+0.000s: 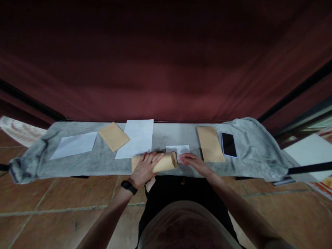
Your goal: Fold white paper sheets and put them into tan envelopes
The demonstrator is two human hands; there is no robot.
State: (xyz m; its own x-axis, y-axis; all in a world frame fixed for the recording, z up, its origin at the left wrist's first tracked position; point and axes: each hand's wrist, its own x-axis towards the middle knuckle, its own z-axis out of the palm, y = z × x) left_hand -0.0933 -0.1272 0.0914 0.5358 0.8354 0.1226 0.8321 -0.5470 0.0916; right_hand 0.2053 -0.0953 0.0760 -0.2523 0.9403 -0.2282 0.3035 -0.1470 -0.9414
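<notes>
A brown paper envelope lies near the front edge of the cloth-covered surface, bulged into a tube with its mouth gaping to the right. My left hand, with a black band at the wrist, presses over its left part and grips it, thumb stretched along the top. Just right of the mouth is my right hand, fingers extended and close together, with no object visible in them. Beneath and behind those fingertips lies a small white paper, partly covered by the envelope and the hand.
Grey cloth drapes the narrow surface. Leftward lie a large white sheet, a tan envelope and another white paper. Rightward are a brown envelope and a phone. A dark red curtain hangs behind.
</notes>
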